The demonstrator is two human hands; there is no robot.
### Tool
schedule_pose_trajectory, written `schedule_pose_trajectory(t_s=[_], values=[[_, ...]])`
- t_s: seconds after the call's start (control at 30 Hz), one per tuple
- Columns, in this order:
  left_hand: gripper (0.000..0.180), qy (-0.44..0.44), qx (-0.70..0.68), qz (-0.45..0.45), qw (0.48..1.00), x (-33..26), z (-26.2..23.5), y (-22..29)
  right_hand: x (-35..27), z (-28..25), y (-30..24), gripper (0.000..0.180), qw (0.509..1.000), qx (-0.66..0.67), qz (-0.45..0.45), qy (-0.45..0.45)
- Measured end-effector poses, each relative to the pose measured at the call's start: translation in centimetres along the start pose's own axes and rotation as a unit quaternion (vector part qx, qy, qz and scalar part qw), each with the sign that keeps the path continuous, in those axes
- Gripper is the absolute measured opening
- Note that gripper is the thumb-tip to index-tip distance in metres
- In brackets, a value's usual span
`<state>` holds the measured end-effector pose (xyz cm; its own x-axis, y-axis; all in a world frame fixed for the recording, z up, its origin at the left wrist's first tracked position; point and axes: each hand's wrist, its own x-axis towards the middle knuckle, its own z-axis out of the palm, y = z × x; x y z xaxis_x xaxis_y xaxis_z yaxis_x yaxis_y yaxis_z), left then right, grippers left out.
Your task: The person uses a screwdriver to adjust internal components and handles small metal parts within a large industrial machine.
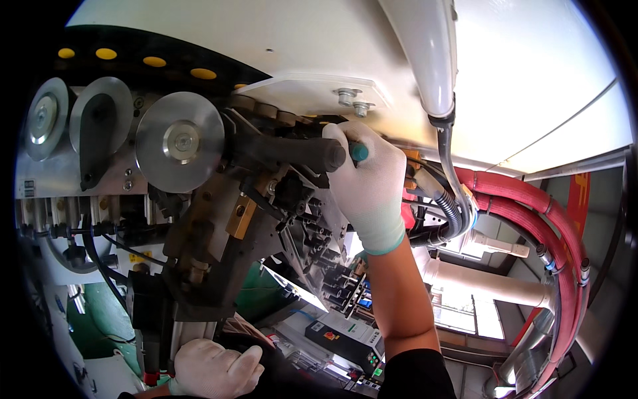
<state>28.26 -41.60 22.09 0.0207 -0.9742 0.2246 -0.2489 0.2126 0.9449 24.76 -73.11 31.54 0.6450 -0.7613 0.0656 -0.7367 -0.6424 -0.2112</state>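
Right hand point(367, 179) raised, gripping a teal-handled tool point(357, 152).
Beside the round steel disc point(179, 141); left hand point(214, 369) curled low, empty.

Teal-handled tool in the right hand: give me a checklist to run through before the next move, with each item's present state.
1. Right hand gloved: ok.
2. Right hand closed around the teal-handled tool: ok.
3. Tool tip seated in the machine head: cannot tell, hidden behind the black cylinder.
4. Left hand gloved and away from the steel discs: ok.
5. What the left hand rests on: cannot tell, too dark.
6. Red hoses away from both hands: ok.
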Motion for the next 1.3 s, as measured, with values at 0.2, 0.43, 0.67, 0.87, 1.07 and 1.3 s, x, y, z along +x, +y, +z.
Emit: schedule_pose_trajectory(t_s=[0.2,0.43,0.67,0.87,1.07,1.3], values=[[0.026,-0.001,0.02,0.0,1.0,0.3,-0.5,0.4,-0.6,-2.5,1.3,0.014,0.997,0.047,0.026,-0.053],[0.026,0.021,0.021,0.014,0.999,0.3,-0.5,0.0,-1.5,-3.2,1.6,0.01,0.999,0.042,0.0,-0.029],[0.028,0.029,0.024,0.014,0.999,0.2,-0.4,-0.1,-1.0,-3.4,1.8,0.01,0.999,0.025,-0.036,-0.01],[0.028,0.061,0.033,0.01,0.998,0.3,-0.1,0.0,-0.9,-2.1,2.3,0.012,0.998,-0.026,-0.054,-0.025],[0.027,0.05,0.033,0.01,0.998,0.2,0.0,-0.1,-1.1,-0.6,1.7,0.013,0.999,0.032,-0.03,0.028],[0.029,-0.123,0.046,-0.105,0.986,1.2,-1.5,1.9,-2.5,-0.2,1.1,0.011,0.989,0.131,0.064,-0.008]])
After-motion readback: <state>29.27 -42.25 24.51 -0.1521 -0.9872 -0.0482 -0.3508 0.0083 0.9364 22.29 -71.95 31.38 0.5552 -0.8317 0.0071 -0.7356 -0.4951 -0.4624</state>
